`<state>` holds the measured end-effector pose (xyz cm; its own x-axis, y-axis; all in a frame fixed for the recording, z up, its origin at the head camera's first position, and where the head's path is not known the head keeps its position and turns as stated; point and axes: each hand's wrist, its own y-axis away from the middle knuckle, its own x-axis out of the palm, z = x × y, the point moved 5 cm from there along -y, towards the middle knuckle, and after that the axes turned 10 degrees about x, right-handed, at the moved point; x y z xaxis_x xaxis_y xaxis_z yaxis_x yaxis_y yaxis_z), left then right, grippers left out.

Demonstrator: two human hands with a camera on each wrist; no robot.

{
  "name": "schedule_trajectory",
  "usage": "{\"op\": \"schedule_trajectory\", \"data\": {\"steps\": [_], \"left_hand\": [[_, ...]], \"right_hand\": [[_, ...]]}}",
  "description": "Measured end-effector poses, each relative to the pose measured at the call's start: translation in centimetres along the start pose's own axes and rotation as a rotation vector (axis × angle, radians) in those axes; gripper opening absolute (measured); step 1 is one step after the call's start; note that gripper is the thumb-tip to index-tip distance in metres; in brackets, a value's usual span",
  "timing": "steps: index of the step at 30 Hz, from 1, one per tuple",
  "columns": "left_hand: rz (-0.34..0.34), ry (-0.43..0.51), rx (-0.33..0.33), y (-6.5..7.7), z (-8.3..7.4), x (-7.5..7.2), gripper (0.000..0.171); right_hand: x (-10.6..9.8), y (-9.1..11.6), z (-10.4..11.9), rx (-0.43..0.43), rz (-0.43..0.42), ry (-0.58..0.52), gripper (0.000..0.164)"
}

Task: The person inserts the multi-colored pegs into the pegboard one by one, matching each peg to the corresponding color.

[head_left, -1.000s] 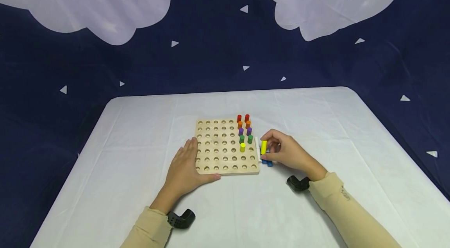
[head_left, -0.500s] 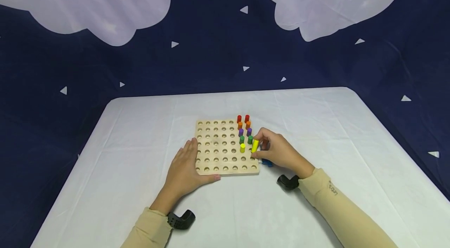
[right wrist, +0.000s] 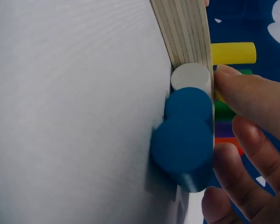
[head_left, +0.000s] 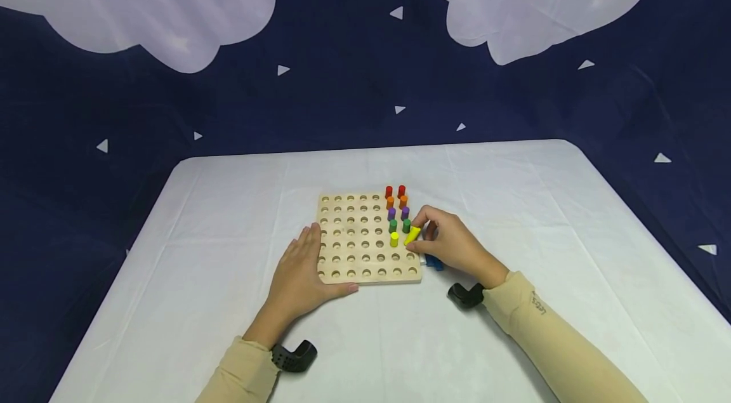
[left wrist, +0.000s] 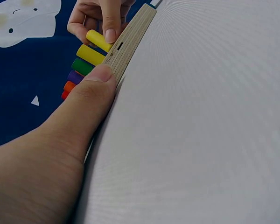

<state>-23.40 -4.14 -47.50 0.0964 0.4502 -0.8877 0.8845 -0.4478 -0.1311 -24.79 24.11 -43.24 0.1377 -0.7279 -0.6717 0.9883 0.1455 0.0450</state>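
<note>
A wooden pegboard (head_left: 358, 252) lies on the white-covered table. My left hand (head_left: 297, 276) rests at its near left corner, fingers straight along the left edge, thumb on the front edge. Thumb and fingers of my right hand (head_left: 457, 244) pinch a yellow peg (head_left: 412, 236), which leans to the right. Its lower end is at a hole in the rightmost column; whether it is inside, I cannot tell. One yellow peg (head_left: 394, 240) stands upright just left of it. Behind stand pairs of green (head_left: 407, 226), purple (head_left: 405, 213), orange (head_left: 403, 202) and red pegs (head_left: 402, 191).
Against the board's right side lie a white peg (right wrist: 191, 76) and blue pegs (right wrist: 182, 144), partly covered by my right hand in the head view. A dark blue cloth (head_left: 342, 111) with clouds hangs behind the table (head_left: 240, 200).
My right hand has carried the yellow peg leftward from beside the board to the rightmost column, and the peg now tilts more. My left hand stays in place.
</note>
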Motion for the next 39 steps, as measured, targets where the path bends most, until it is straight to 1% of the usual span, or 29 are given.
{"op": "schedule_trajectory", "data": {"steps": [5, 8, 10, 12, 17, 23, 26, 29, 33, 35, 39], "left_hand": [[0.003, 0.004, 0.000, 0.0, 0.0, 0.1, 0.146], [0.002, 0.007, 0.000, 0.1, -0.1, 0.1, 0.146], [0.001, 0.007, 0.001, 0.1, -0.1, 0.1, 0.146], [0.001, 0.007, 0.002, 0.0, -0.1, 0.1, 0.146], [0.002, 0.004, 0.005, 0.0, -0.2, 0.1, 0.146], [0.003, 0.012, 0.005, 0.1, -0.1, 0.1, 0.146], [0.007, 0.013, 0.004, 0.1, -0.1, 0.1, 0.145], [0.010, 0.013, 0.002, 0.1, -0.1, 0.2, 0.145], [0.007, 0.014, 0.005, 0.1, -0.1, 0.1, 0.145], [0.005, 0.015, 0.004, 0.0, -0.1, 0.0, 0.145], [0.003, 0.011, 0.002, 0.0, 0.0, -0.1, 0.145]], "right_hand": [[-0.1, 0.2, 0.1, 0.029, -0.001, 0.013, 0.029], [-0.3, 0.4, 0.0, 0.043, 0.017, 0.020, 0.029], [-0.4, 0.5, 0.0, 0.035, 0.029, 0.024, 0.030], [-0.5, 0.8, 0.0, 0.016, 0.037, 0.023, 0.030], [-1.0, 1.3, 0.0, -0.061, 0.041, 0.005, 0.028], [-0.9, 1.5, 0.1, -0.149, 0.091, -0.052, 0.026], [-0.9, 1.5, 0.2, -0.165, 0.086, -0.045, 0.027], [-1.2, 1.7, 0.0, -0.136, 0.069, -0.009, 0.030], [-1.8, 1.9, -0.8, -0.065, 0.063, 0.036, 0.033], [-2.0, 2.0, -1.2, -0.036, 0.072, 0.051, 0.034], [-2.1, 1.8, -1.8, 0.020, 0.118, 0.091, 0.037]]}}
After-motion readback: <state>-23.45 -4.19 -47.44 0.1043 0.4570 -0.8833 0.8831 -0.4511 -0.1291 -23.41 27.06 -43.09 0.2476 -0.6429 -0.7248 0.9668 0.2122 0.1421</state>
